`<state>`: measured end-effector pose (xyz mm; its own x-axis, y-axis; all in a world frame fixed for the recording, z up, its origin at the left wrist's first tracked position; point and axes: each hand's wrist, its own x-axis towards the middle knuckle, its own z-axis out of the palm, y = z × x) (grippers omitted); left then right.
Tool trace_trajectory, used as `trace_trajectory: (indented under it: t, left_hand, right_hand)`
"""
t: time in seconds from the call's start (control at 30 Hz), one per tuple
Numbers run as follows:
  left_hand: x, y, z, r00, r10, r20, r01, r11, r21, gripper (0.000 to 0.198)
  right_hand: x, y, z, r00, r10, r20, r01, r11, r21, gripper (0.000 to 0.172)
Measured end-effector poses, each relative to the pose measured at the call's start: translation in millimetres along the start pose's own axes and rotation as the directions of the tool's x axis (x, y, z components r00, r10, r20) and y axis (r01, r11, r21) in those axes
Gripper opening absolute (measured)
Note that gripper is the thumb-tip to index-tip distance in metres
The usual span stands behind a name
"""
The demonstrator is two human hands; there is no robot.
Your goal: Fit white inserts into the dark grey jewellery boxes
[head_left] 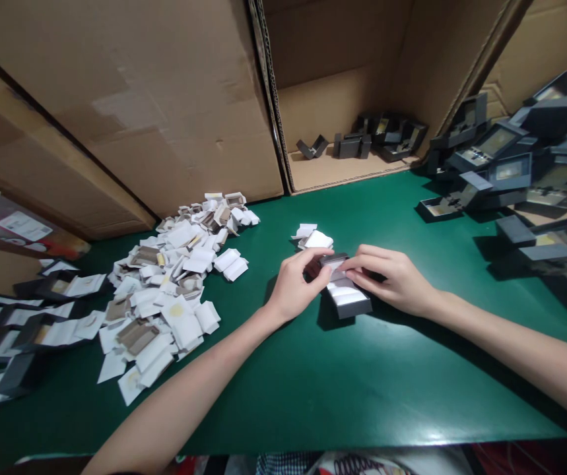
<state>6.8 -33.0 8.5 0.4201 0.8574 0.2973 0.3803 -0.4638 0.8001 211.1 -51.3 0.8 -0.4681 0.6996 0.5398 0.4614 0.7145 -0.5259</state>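
Observation:
A small dark box (355, 308) with white folded card inside rests on the table in front of me, its short end towards me. My left hand (296, 284) grips the far left part of the box, thumb and fingers curved round its edge. From the other side, my right hand (395, 280) reaches over the box, its fingers pinching the white card insert (337, 269). Fingers of both hands partly hide the far end of the box. Just beyond the left fingertips lie a few loose white card pieces (315, 237).
A heap of white card inserts (184, 254) covers the green table (283, 396) left of centre. Dark boxes with white inserts (65, 330) lie at the far left. Open dark boxes (501, 165) pile up at the right; several more stand inside a cardboard carton (333, 175) behind.

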Motion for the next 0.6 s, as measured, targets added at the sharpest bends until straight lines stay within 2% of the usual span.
trace_trajectory:
  t: [0.27, 0.43, 0.6]
  left_hand:
    - [-0.3, -0.7, -1.0, 0.998, -0.021, -0.061, 0.023, 0.999, 0.029, 0.021]
    - [-0.1, -0.3, -1.1, 0.998, -0.032, -0.061, 0.035, 0.998, 0.052, 0.02]
    - [0.7, 0.3, -1.5, 0.999, -0.028, -0.047, 0.031, 0.997, 0.065, 0.018]
  right_hand:
    - [-6.0, 5.0, 4.5, 0.992, -0.084, 0.096, 0.099, 0.98, -0.175, 0.028]
    - [-9.4, 2.3, 3.7, 0.977, -0.042, 0.21, 0.11, 0.939, -0.325, 0.033]
    - [-10.1, -0.9, 3.8, 0.969, -0.002, 0.245, 0.088, 0.937, -0.338, 0.034]
